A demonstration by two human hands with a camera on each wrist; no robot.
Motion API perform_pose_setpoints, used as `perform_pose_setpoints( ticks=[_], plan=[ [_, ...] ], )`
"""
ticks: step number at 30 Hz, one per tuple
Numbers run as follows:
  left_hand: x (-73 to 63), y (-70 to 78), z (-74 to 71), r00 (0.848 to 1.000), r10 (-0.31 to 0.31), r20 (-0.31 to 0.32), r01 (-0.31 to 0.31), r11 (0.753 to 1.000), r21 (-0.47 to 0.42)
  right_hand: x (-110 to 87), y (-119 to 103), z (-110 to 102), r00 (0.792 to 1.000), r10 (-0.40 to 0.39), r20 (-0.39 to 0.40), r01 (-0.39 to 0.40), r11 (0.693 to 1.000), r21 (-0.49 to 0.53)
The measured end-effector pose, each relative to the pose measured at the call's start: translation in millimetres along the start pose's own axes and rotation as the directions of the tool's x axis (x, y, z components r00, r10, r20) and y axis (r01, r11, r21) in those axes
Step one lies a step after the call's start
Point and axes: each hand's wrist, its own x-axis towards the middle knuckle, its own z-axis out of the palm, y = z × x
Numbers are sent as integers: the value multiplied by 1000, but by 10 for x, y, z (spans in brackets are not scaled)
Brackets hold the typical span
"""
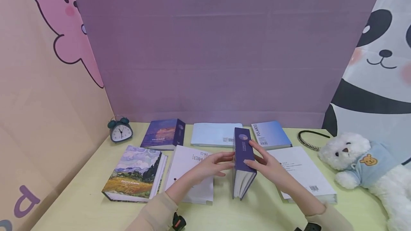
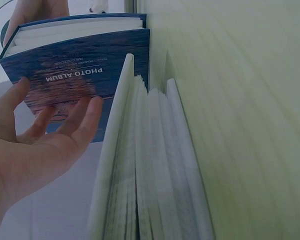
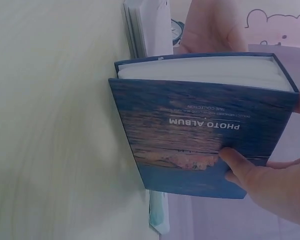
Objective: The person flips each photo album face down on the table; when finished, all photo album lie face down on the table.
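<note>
A dark blue photo album (image 1: 243,149) stands on the table with its spine up and its page edges facing me. My right hand (image 1: 271,165) grips it from the right, thumb on the cover and fingers round by the spine in the right wrist view (image 3: 275,180). My left hand (image 1: 207,168) is at its left side with fingers extended. In the left wrist view those fingertips (image 2: 92,107) lie at the cover, perhaps touching it. A white book (image 1: 196,188) lies under my left forearm, and another white book (image 1: 308,174) lies beyond the right hand.
A landscape-painting photo album (image 1: 136,174) lies at left. Along the back are a sunset-cover album (image 1: 160,133), a pale blue book (image 1: 212,133) and a Polaroid album (image 1: 273,134). An alarm clock (image 1: 121,131) stands back left; a headband (image 1: 305,142) and white teddy bear (image 1: 369,163) are at right.
</note>
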Motion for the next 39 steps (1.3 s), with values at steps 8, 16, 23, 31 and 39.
perform_pose_setpoints(
  ticks=[8, 16, 23, 31, 39],
  plan=[
    [13, 33, 75, 1000, 9, 18, -12, 985, 170, -22, 74, -88, 997, 64, -47, -63, 997, 33],
    [-14, -10, 76, 997, -54, 63, 19, 889, 458, -31, 263, -77, 982, 154, -113, -159, 986, -42],
    [-2, -38, 90, 991, -97, 92, 44, 887, 459, -17, 346, -122, 985, 140, -100, -155, 976, -155],
    [-27, -9, 139, 977, -165, 134, 78, 865, 496, -15, 406, -185, 982, 159, -105, -184, 933, -310],
    [-40, -54, 101, 972, -177, 157, 77, 865, 496, 13, 449, -214, 986, 151, -75, -169, 884, -437]
  ],
)
